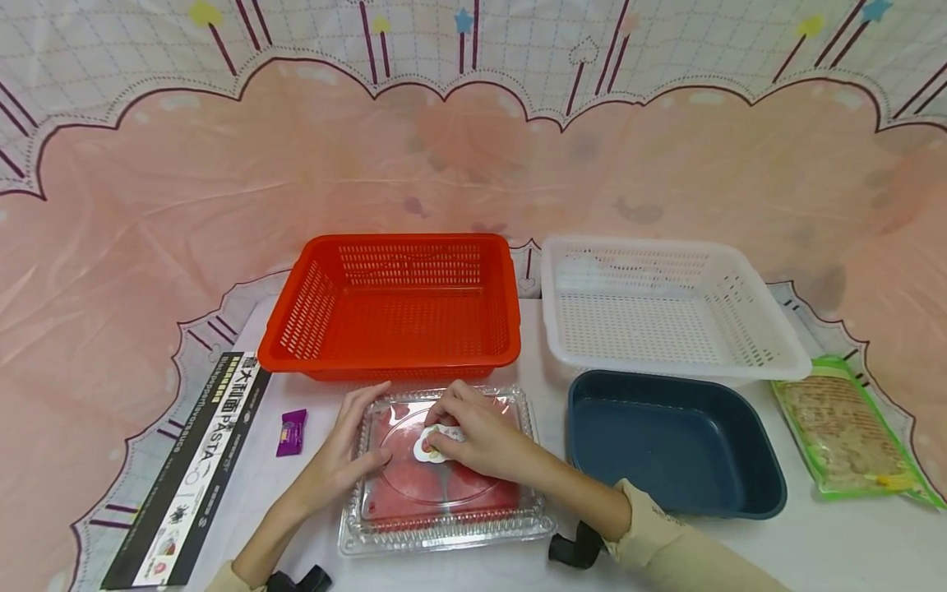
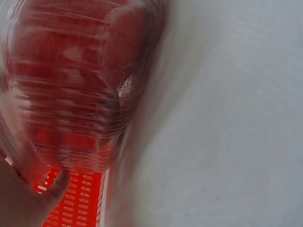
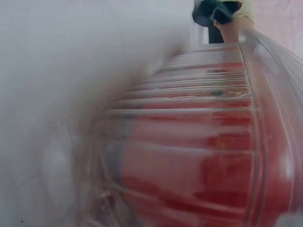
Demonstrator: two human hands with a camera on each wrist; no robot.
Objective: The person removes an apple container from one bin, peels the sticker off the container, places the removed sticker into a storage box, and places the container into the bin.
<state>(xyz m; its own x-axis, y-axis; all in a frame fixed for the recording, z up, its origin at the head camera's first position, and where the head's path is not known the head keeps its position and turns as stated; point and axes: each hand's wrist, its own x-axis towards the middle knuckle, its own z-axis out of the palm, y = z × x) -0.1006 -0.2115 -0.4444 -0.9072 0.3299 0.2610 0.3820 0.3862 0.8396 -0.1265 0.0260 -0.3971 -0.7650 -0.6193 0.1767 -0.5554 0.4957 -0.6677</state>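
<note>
Pink scalloped cloth backed a white table (image 1: 533,567). At its far edge we had an orange basket (image 1: 395,308) and a white basket (image 1: 666,308); a blue tub (image 1: 673,444) sat right of centre. The clear clamshell box (image 1: 444,473) lay at the near edge, directly under both hands, long axis left-right. Our left hand (image 1: 348,452) lay flat, fingers relaxed, on its left side. Our right hand (image 1: 473,436) pinched the round sticker (image 1: 429,446) on the lid, nearer it.
</note>
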